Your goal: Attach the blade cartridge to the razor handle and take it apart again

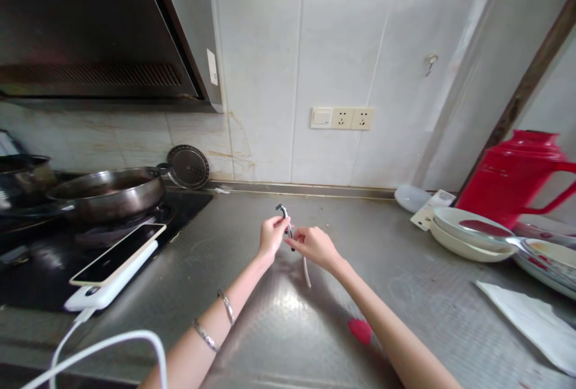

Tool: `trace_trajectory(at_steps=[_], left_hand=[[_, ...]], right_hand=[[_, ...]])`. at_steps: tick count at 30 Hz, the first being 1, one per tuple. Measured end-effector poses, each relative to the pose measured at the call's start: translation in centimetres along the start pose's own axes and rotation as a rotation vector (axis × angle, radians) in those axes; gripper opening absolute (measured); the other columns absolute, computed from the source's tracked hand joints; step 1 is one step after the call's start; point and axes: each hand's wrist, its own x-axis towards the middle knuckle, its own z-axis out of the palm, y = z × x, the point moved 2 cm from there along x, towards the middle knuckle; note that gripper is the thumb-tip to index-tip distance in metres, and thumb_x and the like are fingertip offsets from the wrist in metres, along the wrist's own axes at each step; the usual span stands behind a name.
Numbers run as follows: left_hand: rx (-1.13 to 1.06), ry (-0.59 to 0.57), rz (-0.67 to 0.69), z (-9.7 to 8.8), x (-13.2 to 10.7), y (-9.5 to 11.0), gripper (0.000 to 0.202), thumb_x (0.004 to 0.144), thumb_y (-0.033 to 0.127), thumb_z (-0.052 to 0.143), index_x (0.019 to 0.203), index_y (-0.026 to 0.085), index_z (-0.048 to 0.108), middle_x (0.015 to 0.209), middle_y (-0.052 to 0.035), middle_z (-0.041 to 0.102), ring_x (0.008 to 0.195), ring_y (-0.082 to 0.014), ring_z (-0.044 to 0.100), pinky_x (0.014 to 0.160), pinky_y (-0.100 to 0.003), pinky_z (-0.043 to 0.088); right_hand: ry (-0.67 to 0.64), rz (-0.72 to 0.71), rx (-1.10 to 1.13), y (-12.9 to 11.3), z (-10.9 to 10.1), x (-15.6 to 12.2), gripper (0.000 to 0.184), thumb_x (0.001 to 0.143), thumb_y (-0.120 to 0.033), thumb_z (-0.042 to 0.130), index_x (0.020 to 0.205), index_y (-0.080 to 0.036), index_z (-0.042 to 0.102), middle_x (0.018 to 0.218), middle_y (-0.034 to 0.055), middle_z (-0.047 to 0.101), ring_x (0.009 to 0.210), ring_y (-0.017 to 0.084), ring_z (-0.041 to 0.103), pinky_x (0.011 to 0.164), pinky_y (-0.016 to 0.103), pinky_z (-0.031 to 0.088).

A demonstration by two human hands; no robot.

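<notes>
Over the middle of the counter, both my hands are on a small razor [285, 214] with a dark head and a silver-and-black handle. It is tilted, head up and away from me. The fingers of my left hand [272, 235] are closed round its upper handle. Lower down, my right hand [315, 246] pinches the handle near its dark end. A thin white strip [306, 272] shows just below my right hand; whether it touches the hand I cannot tell. Beside my right forearm lies a pink-red object [360, 330], partly hidden by the arm.
To the left, a steel pan [110, 194] stands on the black stove, with a phone [119, 254] on a white power bank [112, 281] and its cable in front. At right are stacked dishes [470, 245], a red thermos [513, 179] and a white paper sheet [526, 320].
</notes>
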Motion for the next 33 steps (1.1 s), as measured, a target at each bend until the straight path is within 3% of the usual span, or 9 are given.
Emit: trace_trajectory(at_steps=[7, 11, 18, 26, 33], left_hand=[[0.166, -0.051, 0.004, -0.4, 0.8, -1.9, 0.032, 0.069, 0.044, 0.06, 0.062, 0.013, 0.065, 0.061, -0.006, 0.066, 0.062, -0.0176, 0.061, 0.058, -0.025, 0.042], [0.292, 0.007, -0.003, -1.4, 1.8, -2.9, 0.037, 0.071, 0.048, 0.054, 0.059, 0.014, 0.063, 0.06, -0.0074, 0.066, 0.06, -0.0184, 0.06, 0.059, -0.027, 0.041], [0.326, 0.052, 0.068, -2.3, 2.4, -3.0, 0.035, 0.072, 0.045, 0.051, 0.062, 0.014, 0.064, 0.067, -0.0089, 0.068, 0.066, -0.0191, 0.061, 0.063, -0.027, 0.043], [0.331, 0.05, 0.058, -2.2, 2.5, -3.2, 0.031, 0.073, 0.04, 0.05, 0.064, 0.014, 0.064, 0.069, -0.01, 0.068, 0.069, -0.0201, 0.063, 0.065, -0.028, 0.044], [0.481, 0.041, 0.104, -2.7, 2.7, -3.1, 0.014, 0.07, 0.019, 0.054, 0.068, 0.016, 0.067, 0.074, -0.0076, 0.069, 0.075, -0.0186, 0.063, 0.073, -0.028, 0.045]], right_hand=[[-0.092, 0.119, -0.145, -0.5, 1.4, -0.1, 0.029, 0.082, -0.033, 0.046, 0.065, -0.018, 0.065, 0.069, 0.0078, 0.067, 0.065, 0.018, 0.062, 0.052, 0.022, 0.032], [-0.144, 0.213, -0.139, 0.2, 1.9, 0.0, 0.028, 0.08, -0.028, 0.046, 0.063, -0.017, 0.065, 0.07, 0.0106, 0.068, 0.066, 0.019, 0.063, 0.051, 0.023, 0.033], [-0.213, 0.272, -0.134, 0.8, 2.3, 0.2, 0.03, 0.079, -0.032, 0.043, 0.068, -0.018, 0.068, 0.076, 0.0115, 0.069, 0.069, 0.022, 0.064, 0.054, 0.024, 0.037], [-0.227, 0.248, -0.166, 0.8, 2.6, -0.1, 0.028, 0.077, -0.032, 0.044, 0.066, -0.018, 0.065, 0.073, 0.0115, 0.068, 0.071, 0.023, 0.064, 0.056, 0.025, 0.04], [-0.224, 0.236, -0.192, 0.7, 2.6, -0.3, 0.027, 0.077, -0.036, 0.047, 0.066, -0.018, 0.064, 0.072, 0.0117, 0.067, 0.071, 0.024, 0.064, 0.057, 0.027, 0.041]])
